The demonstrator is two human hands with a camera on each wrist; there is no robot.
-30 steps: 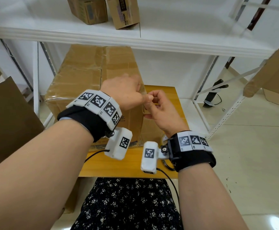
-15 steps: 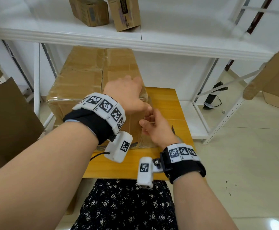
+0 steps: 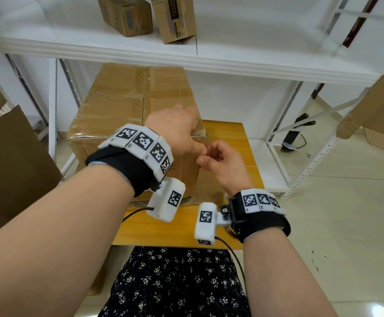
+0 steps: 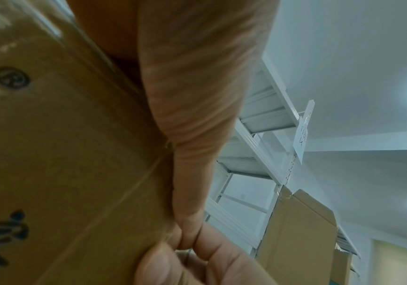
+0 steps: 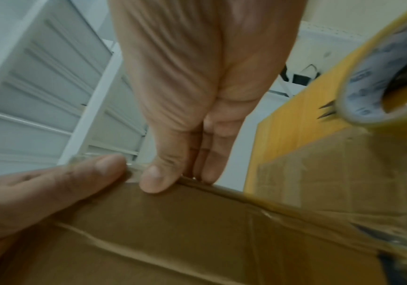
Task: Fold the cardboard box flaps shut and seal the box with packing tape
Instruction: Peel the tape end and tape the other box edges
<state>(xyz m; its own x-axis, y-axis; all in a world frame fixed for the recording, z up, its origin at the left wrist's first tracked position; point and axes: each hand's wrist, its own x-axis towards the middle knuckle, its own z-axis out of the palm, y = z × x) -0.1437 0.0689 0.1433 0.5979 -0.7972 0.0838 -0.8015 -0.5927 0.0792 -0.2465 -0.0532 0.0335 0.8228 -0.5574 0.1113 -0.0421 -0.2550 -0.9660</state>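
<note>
Cardboard box (image 3: 127,115): one, flaps folded shut, standing on the wooden counter (image 3: 229,138) beneath the white shelf (image 3: 255,65). Small cartons (image 3: 127,17) on that shelf: two. Tape roll (image 5: 377,92): one, seen only in the right wrist view, near the box's side. Strip of clear tape (image 5: 134,169): one, run over the near right corner of the box.

Left hand (image 3: 177,131): laid over that corner, fingers flat, thumb pressing the side wall. Right hand (image 3: 220,161): thumb and fingers pinching the tape end at the box edge.

Likely step: bedding the tape end down the side. Keep the corner pinned with the left hand. Pull taut, then rub outward from the edge to avoid wrinkles.
</note>
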